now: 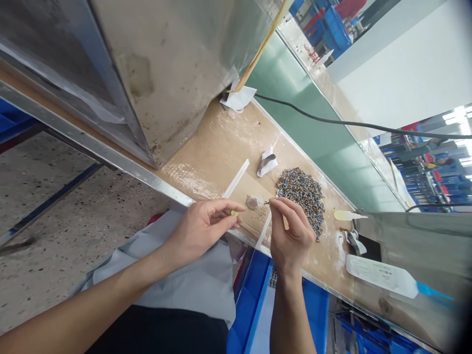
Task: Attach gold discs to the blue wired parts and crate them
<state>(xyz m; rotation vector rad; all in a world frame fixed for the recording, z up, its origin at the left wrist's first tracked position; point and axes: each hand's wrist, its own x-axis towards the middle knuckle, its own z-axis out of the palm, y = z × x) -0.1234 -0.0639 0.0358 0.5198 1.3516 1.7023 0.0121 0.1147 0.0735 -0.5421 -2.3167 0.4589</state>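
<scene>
Centre frame: right hand [292,233] pinches small dark part [267,202], roughly level, clear dish [254,202] just left. Left hand [204,223], dish's other side, pinches yellow piece [234,213].

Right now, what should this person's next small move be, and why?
Probably to ease the small dark piece in the right hand toward the clear round dish: the pinched piece points at the dish from close by, while the left hand holds a small yellowish piece on the dish's other side.
</scene>
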